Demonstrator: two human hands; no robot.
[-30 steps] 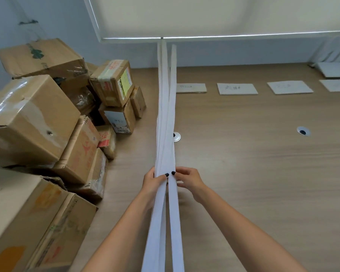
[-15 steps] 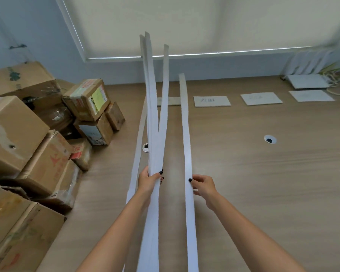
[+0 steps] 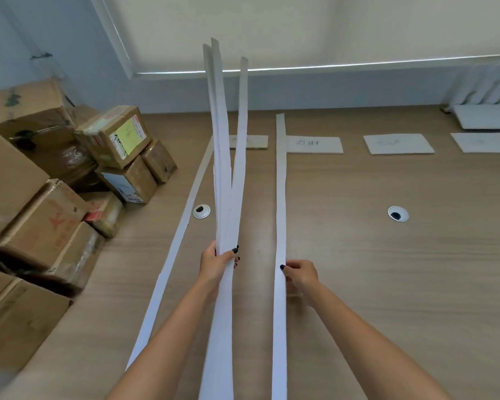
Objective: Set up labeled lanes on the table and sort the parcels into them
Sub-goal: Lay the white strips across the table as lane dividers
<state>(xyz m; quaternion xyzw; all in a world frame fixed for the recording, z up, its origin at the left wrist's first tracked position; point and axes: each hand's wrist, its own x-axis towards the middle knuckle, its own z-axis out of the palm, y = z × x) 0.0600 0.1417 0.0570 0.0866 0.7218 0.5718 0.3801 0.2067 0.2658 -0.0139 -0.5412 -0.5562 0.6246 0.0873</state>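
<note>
Gripping a strip bundle (image 3: 227, 220), left hand (image 3: 217, 262); right hand (image 3: 299, 274) fingers pinching single strip (image 3: 280, 197).

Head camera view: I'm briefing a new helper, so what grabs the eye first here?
The bundle of long white paper strips rising from the left hand at centre. Beside it, the right hand presses a single white strip flat on the wooden table. Brown cardboard parcels pile up on the left.

Both bare forearms extend forward. Left hand (image 3: 217, 262) is raised, fingers curled closed around a bundle of paper strips (image 3: 227, 180). Right hand (image 3: 300, 275) is lower, pinching one strip (image 3: 280, 197)
</note>
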